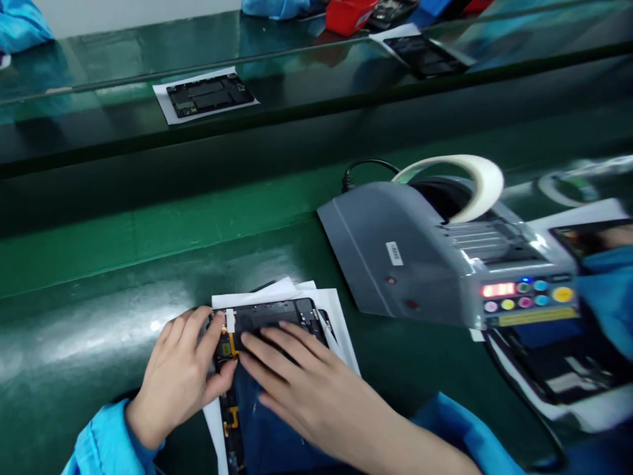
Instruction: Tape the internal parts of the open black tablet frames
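Head view, curved left hand (179,371), flattened right hand (316,389), grips wide on slim black rectangular device (271,315)

Bare left hand (180,369) with back upward, fingers bent, thumb (221,384) set apart from index finger (210,340), bright blue fabric sleeve (109,441) near the wrist, bare right hand (309,389) flatter, fingers extended, bare forearm (395,435) slanting from lower right.

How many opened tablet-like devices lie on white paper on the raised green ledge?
2: one device at left, another device farther right, beyond the tape dispenser. More may lie outside view.
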